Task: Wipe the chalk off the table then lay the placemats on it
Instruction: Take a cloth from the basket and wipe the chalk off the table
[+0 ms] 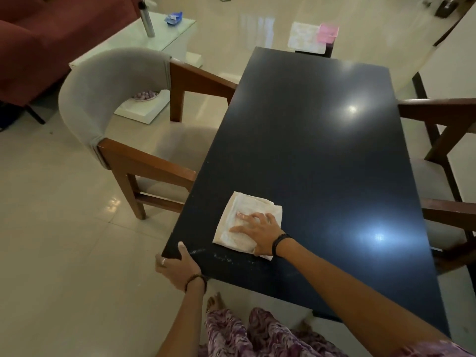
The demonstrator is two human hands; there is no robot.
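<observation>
While the left hand (177, 266) gripped the table (322, 163) corner, the right hand (260, 234) pressed flat-fingered on the cloth (239, 210) — chalk (226, 258) smears nearby wanted firm, overlapping strokes — placemats (306, 38) beyond the far end.

A grey-backed wooden armchair (113, 104) is seen on a pale tiled floor (51, 228), and part of a second wooden chair (443, 130) shows at the right edge. Beyond the armchair, a glass-topped side table (134, 39) is seen carrying a metal bottle (147, 21) and a blue packet (173, 18), set apart. A dark red sofa (38, 42) fills the upper left corner.
</observation>
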